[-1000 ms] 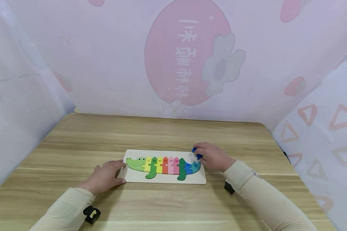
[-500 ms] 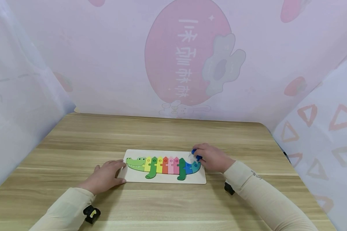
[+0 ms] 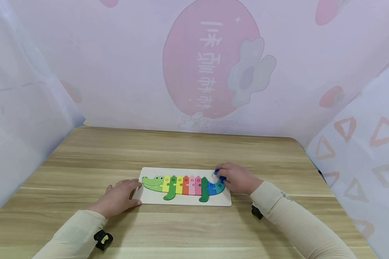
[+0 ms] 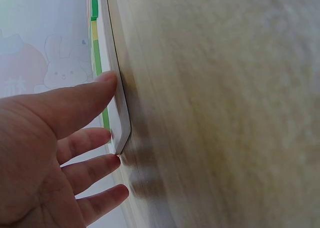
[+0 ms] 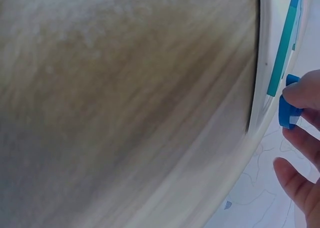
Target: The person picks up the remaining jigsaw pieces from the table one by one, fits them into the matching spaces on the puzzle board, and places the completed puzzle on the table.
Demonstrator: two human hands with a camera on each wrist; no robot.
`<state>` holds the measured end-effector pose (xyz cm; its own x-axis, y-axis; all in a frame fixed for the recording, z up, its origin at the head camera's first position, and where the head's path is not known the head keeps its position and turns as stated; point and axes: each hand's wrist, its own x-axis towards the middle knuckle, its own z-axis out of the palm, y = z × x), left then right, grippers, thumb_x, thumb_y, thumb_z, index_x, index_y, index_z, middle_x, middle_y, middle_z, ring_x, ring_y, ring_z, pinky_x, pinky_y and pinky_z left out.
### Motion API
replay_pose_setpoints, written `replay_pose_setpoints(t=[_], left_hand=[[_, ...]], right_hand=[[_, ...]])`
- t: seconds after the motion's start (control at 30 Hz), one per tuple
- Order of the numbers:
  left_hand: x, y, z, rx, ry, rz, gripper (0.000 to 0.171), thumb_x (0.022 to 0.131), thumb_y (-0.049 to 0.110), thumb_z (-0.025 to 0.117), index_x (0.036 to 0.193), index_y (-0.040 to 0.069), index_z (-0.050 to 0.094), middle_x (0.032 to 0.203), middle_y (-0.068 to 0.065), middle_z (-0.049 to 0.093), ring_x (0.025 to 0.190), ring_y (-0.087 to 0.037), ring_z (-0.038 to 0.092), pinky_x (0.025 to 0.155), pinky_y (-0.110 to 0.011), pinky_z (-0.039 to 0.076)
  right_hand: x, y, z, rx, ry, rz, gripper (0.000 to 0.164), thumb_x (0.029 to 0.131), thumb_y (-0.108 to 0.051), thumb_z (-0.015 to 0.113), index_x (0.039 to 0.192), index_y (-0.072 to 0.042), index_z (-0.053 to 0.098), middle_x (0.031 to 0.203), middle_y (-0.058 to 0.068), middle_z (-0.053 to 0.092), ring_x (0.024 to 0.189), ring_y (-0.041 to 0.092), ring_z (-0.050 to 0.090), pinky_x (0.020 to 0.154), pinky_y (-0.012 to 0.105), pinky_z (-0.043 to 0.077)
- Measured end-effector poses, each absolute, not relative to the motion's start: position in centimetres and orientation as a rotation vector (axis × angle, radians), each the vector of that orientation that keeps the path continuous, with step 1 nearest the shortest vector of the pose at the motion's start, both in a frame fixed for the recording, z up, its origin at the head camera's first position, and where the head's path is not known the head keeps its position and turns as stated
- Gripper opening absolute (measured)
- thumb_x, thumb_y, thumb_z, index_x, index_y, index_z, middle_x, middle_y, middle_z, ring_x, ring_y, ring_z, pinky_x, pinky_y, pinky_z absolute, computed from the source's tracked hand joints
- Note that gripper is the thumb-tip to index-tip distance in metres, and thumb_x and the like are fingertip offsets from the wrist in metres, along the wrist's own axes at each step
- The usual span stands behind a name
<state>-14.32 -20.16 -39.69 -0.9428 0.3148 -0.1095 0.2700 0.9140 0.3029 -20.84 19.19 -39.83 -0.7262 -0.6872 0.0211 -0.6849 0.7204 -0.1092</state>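
A wooden crocodile puzzle board (image 3: 184,201) lies flat on the table. Its pieces run from a light green head (image 3: 152,183) through numbered, coloured body strips to a teal tail piece (image 3: 219,187). My left hand (image 3: 116,199) is at the board's left end; in the left wrist view its thumb (image 4: 102,85) rests on the board's edge and the fingers are spread around the corner. My right hand (image 3: 241,178) pinches a small blue puzzle piece (image 5: 286,110) between thumb and fingers, just above the pale recess at the tail's tip. The fingers partly cover this piece.
The wood-grain table (image 3: 168,233) extends around the board on all sides. A printed cloth (image 3: 126,72) hangs behind it, with more cloth at the left and right. Black straps (image 3: 103,240) sit at both wrists.
My right hand has dropped slightly toward the board, bringing the blue puzzle piece nearer the pale recess. My left hand stays in the same place.
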Motion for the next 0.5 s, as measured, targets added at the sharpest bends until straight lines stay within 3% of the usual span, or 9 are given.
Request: replay_pose_setpoints(t=[0.5], left_hand=[[-14.37,-20.14,-39.76,0.441,2.918,0.431,0.055,0.08,0.029,0.078,0.125,0.003,0.06,0.136,-0.023,0.052,0.122,-0.048,0.047,0.088,-0.081,0.027]], right_hand=[[-20.71,18.97,-39.86,-1.113,2.867,-0.151,0.023,0.089,-0.009,0.067,0.111,-0.011,0.07,0.132,0.007,0.059,0.12,0.023,0.056,0.099,0.039,0.048]])
